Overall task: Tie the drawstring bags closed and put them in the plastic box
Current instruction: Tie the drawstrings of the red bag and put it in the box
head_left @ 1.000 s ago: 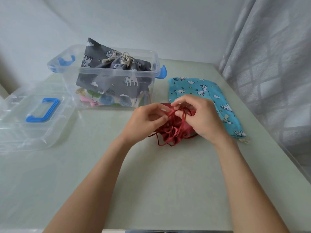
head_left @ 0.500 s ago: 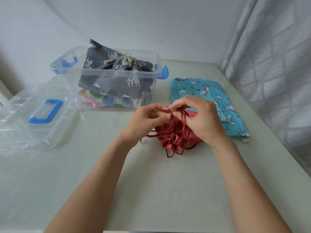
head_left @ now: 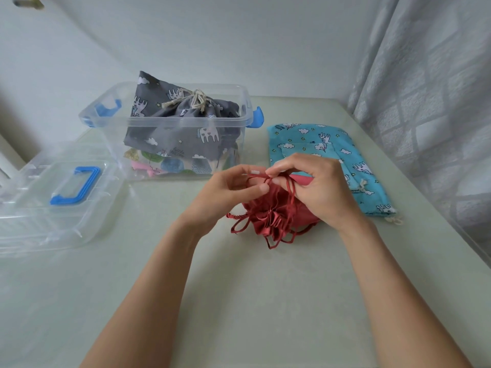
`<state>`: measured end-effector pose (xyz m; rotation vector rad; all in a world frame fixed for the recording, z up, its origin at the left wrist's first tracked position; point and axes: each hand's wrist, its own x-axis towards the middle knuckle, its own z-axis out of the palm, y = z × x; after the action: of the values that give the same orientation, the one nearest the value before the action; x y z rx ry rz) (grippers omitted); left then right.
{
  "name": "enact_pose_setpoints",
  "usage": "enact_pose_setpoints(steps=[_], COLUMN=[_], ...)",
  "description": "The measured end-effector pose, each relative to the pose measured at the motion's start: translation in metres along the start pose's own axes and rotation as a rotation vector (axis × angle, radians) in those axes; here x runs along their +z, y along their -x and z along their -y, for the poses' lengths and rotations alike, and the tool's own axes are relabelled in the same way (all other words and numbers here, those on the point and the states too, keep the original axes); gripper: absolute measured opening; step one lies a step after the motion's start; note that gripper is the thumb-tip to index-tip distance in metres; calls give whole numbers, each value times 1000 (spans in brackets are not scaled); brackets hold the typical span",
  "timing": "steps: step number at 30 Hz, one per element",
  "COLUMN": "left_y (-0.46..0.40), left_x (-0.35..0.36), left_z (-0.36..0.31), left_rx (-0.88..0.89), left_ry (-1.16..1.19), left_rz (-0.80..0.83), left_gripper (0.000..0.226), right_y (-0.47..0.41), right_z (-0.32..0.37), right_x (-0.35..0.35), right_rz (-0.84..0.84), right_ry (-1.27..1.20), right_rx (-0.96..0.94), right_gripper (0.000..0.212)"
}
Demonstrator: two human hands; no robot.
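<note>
A red drawstring bag [head_left: 273,216] lies gathered on the table in front of me. My left hand [head_left: 228,192] and my right hand [head_left: 316,187] meet above it, each pinching its red drawstring [head_left: 259,176] where the cords cross. Loose red loops trail off the bag's near side. A blue drawstring bag [head_left: 326,152] with a cloud print lies flat just right of my right hand. The clear plastic box [head_left: 164,128] stands behind, holding a tied grey drawstring bag [head_left: 183,126] on top of a colourful bag [head_left: 170,163].
The box's clear lid [head_left: 53,197] with a blue handle lies on the table at the left. A curtain [head_left: 430,102] hangs along the right edge of the table. A white wall stands close behind the box.
Both hands have lifted the red cords a little higher above the bag and kept working them together. The view has shifted slightly; the other bags and box stay put.
</note>
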<state>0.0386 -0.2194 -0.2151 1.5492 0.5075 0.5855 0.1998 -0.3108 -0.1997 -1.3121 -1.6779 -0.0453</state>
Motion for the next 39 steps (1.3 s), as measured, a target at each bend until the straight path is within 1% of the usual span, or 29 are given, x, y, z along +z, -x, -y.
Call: enact_pose_setpoints(steps=[3, 5, 7, 10, 11, 12, 13, 15, 16, 17, 18, 20, 22, 24, 25, 27, 28, 29, 31, 36, 39], left_y=[-1, -2, -1, -1, -1, 0, 0, 1, 2, 1, 1, 0, -1, -3, -6, -9, -10, -11, -10, -8, -10], left_x=[1, -3, -6, -4, -3, -3, -4, -9, -13, -16, -19, -22, -23, -22, -20, -13, -10, -7, -5, -5, 0], left_z=[-2, -2, -4, -6, -7, -7, -7, -3, -2, 0, 1, 3, 5, 6, 5, 1, 1, 2, 6, 17, 20], left_rx=[38, 70, 100, 104, 108, 134, 189, 352, 416, 451, 455, 421, 338, 236, 199, 151, 128, 101, 54, 3, -5], left_ry=[-8, 29, 74, 151, 141, 66, -97, -596, -797, -890, -881, -748, -543, -201, 17, 439, 573, 623, 550, 171, 0], left_rz=[-99, -185, -208, -178, -187, -222, -274, -374, -390, -377, -347, -320, -395, -476, -479, -426, -400, -385, -371, -375, -325], left_gripper=[20, 14, 12, 18, 19, 18, 17, 13, 14, 19, 22, 17, 13, 16, 18, 21, 22, 22, 23, 29, 27], right_y=[0, 0, 1, 1, 1, 1, 1, 1, 2, 2, 3, 3, 4, 8, 11, 19, 23, 28, 34, 56, 64], right_z=[-1, -1, -1, -1, -1, -1, -1, -1, -1, -1, 0, 0, -1, -4, -6, -8, -8, -9, -10, -9, -8], right_x=[-1, -2, -2, -2, -2, -2, -3, -4, -4, -4, -4, -3, -4, -7, -9, -12, -14, -15, -17, -32, -42], right_rz=[-7, -4, 4, 10, 11, 12, 11, 13, 16, 21, 23, 17, -4, -18, -15, 3, 9, 9, 11, 59, 89], right_ry=[7, -13, -35, -58, -64, -69, -73, -91, -107, -121, -136, -179, -222, -218, -207, -179, -167, -158, -141, -82, -97], right_rx=[-12, -2, 16, 34, 38, 41, 46, 73, 95, 119, 142, 192, 237, 276, 298, 343, 359, 369, 383, 393, 406], right_gripper=[16, 16, 17, 18, 18, 19, 19, 19, 20, 21, 22, 25, 26, 25, 24, 23, 24, 26, 27, 25, 24])
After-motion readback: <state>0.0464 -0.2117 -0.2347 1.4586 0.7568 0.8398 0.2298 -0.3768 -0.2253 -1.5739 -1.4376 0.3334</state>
